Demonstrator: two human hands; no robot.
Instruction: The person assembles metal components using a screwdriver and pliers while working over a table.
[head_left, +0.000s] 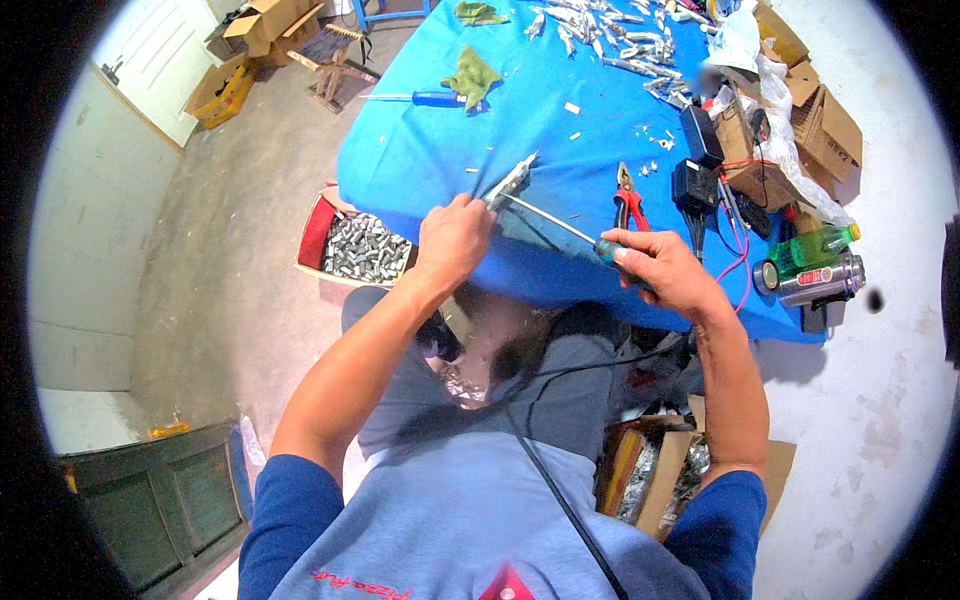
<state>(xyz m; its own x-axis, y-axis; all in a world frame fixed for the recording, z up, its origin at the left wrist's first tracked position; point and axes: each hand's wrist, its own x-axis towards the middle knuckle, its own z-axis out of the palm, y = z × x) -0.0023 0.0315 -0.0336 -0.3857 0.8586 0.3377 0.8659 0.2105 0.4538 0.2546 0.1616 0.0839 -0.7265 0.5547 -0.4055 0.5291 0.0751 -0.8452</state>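
My left hand (pixel 455 238) is closed around the near end of a slim, whitish-grey pointed part (pixel 512 180), held over the front edge of the blue-covered table (pixel 420 160). The part's exact kind is too small to make out. In my right hand (pixel 668 265) is a screwdriver (pixel 552 218), gripped by its dark green handle. Its shaft points left, and the tip meets the part beside my left fingers. Red-handled pliers (pixel 628 200) lie on the cloth just beyond my right hand.
Similar parts (pixel 640 50) are heaped at the far side, near a blue-handled screwdriver (pixel 438 99) and green rags (pixel 470 78). Black adapters (pixel 693 185), a green bottle (pixel 812 250) and a steel flask (pixel 825 282) stand right. A box of small metal pieces (pixel 365 250) sits below left.
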